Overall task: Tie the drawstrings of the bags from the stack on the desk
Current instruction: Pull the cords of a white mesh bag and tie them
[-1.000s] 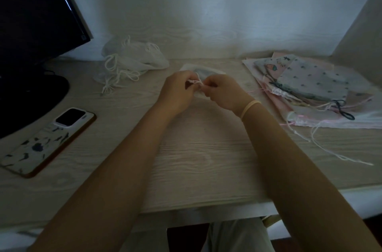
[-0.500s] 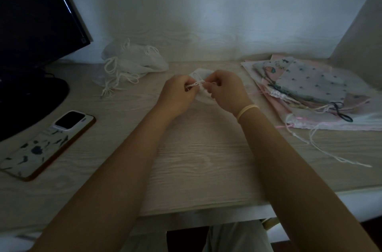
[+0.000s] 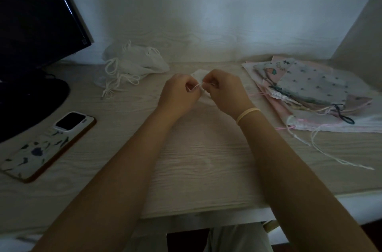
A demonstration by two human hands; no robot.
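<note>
Dim room, pale wood-grain surface (image 3: 196,169) set against a white wall.

Fingers (image 3: 191,89) of the left hand (image 3: 178,94) curled, pinching one end of a thin white drawstring (image 3: 198,86); fingers (image 3: 210,84) of the right hand (image 3: 225,90) curled on the other end. Cord drawn taut across the narrow gap between the two hands, most likely to snug a knot down. Pale elastic band around the right wrist.

Just behind and under the hands, a small white cloth bag (image 3: 198,74) lying at the middle of the surface, mostly hidden, only soft crumpled edges showing. Kept central and close, probably so both hands reach the cord evenly.

Farther out to the right, the stack of bags (image 3: 314,88): flat printed and pink fabric pouches, gathered frilly mouths, loose pink, white and dark strings trailing toward the near edge. Seemingly waiting to be tied.

Far left, a heap of white bags (image 3: 134,63), limp gauzy cloth with looped thick cords, apparently finished and set aside.

Near left, a phone (image 3: 47,146) face down in a patterned case, beside a dark monitor (image 3: 35,14) on a round black base.
</note>
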